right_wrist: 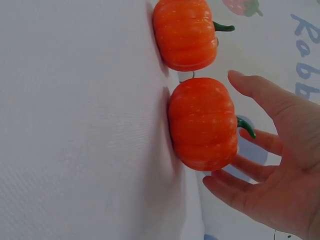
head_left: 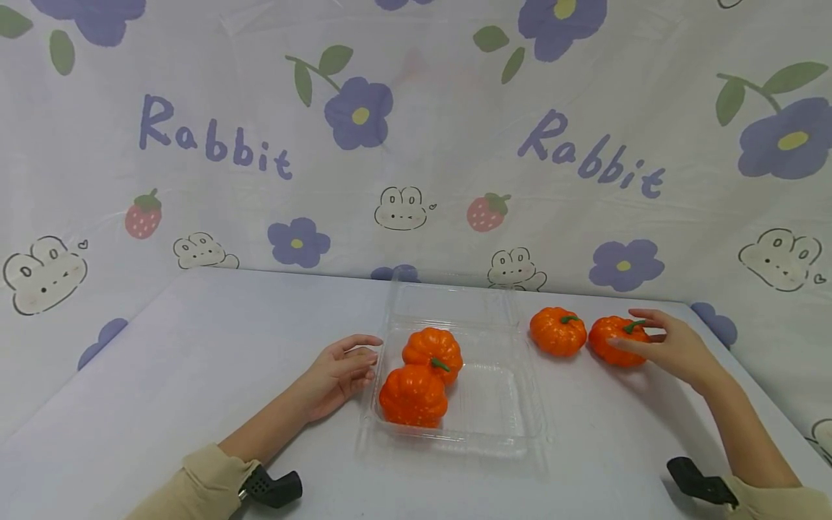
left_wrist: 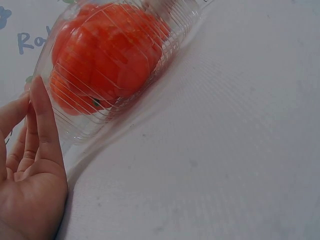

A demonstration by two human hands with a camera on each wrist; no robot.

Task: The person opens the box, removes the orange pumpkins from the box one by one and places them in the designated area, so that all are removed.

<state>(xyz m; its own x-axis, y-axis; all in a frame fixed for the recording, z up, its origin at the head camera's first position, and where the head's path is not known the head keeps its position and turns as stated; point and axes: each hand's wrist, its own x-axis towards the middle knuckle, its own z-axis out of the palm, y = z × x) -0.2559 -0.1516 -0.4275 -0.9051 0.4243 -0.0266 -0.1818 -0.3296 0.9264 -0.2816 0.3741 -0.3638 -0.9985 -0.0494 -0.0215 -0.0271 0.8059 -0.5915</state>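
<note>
- Left hand, fingers relaxed, at the container's left wall; pushing could slide it
- Two pumpkins in its left half
- Right of it, nearer pumpkin, then farther pumpkin, right hand spread loosely around; nudging could roll it

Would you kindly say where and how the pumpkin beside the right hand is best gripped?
Probably by the rounded flanks of that pumpkin, the right hand coming from above and the right: it sits upright, its thin stem offers little grip, and the neighbouring pumpkin crowds its left.
</note>
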